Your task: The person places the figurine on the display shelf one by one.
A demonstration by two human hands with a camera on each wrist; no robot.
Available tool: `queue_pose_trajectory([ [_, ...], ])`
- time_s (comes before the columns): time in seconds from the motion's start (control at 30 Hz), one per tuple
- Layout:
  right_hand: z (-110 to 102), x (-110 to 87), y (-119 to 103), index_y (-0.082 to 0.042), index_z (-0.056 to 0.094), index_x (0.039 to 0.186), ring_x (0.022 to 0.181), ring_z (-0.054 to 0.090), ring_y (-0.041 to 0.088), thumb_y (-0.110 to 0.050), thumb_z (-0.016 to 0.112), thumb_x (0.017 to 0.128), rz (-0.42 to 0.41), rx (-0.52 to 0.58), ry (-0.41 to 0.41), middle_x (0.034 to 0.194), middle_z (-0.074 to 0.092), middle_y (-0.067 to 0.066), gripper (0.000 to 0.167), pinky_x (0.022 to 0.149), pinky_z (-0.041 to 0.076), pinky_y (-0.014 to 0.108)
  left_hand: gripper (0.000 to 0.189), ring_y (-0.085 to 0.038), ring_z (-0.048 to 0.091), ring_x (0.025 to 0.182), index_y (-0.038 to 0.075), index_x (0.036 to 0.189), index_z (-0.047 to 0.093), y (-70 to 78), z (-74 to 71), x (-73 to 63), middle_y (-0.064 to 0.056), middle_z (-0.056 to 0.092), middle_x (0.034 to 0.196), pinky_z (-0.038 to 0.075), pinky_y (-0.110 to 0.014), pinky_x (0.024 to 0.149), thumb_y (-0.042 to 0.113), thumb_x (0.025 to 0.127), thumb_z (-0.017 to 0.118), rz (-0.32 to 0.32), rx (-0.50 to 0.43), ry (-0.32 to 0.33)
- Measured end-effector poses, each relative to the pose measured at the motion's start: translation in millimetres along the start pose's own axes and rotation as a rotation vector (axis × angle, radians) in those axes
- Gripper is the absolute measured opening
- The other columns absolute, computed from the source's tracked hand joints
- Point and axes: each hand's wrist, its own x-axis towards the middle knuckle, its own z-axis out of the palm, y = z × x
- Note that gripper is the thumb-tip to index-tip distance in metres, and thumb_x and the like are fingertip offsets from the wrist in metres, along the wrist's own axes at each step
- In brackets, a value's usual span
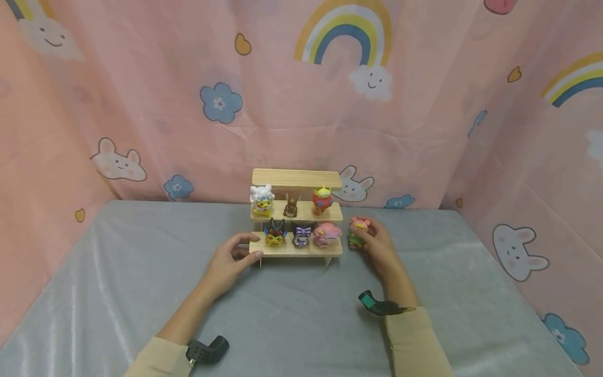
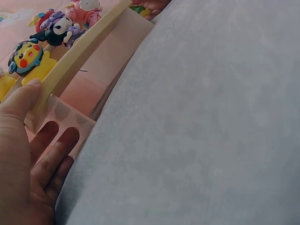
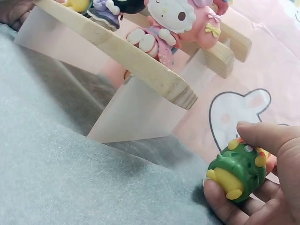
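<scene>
A three-step wooden display stand (image 1: 301, 250) with translucent supports (image 3: 140, 110) stands on the grey cloth. My left hand (image 1: 231, 264) holds the left end of its lowest step, thumb on top and fingers against the side support. Just off the stand's right end, my right hand (image 1: 379, 243) pinches a small figurine (image 3: 236, 171) with a pink head and a green and yellow body. On the lowest step sit a yellow figurine in a dark hood (image 1: 275, 234), a black and purple one (image 1: 302, 235) and a pink one (image 1: 326, 234).
The middle step carries a white-hooded yellow figurine (image 1: 262, 201), a brown one (image 1: 291, 207) and a red and yellow-green one (image 1: 322, 200). A pink patterned curtain (image 1: 282, 141) hangs behind and at both sides of the grey-covered table (image 1: 165, 251).
</scene>
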Motion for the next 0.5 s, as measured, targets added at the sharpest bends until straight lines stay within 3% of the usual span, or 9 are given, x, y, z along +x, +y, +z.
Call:
queue_pose_trajectory([
  [0.33, -2.2, -6.5, -11.6, -0.010, 0.051, 0.139, 0.096, 0.059, 0.003, -0.023, 0.069, 0.097, -0.028, 0.049, 0.037, 0.120, 0.060, -0.007, 0.047, 0.077, 0.054, 0.020, 0.037, -0.019, 0.069, 0.096, 0.010, 0.125, 0.065, 1.3, -0.8, 0.0, -0.014, 0.063, 0.132, 0.050, -0.025, 0.072, 0.021, 0.092, 0.076, 0.004, -0.020, -0.007],
  [0.5, -3.8, -15.2, -32.1, -0.012, 0.056, 0.129, 0.098, 0.067, 0.000, -0.020, 0.069, 0.097, -0.171, 0.065, 0.040, 0.114, 0.065, -0.012, 0.036, 0.081, 0.053, 0.016, 0.037, -0.020, 0.070, 0.095, 0.010, 0.125, 0.065, 1.5, -1.4, -0.6, -0.014, 0.064, 0.133, 0.051, -0.025, 0.072, 0.022, 0.092, 0.076, 0.004, -0.008, -0.009],
])
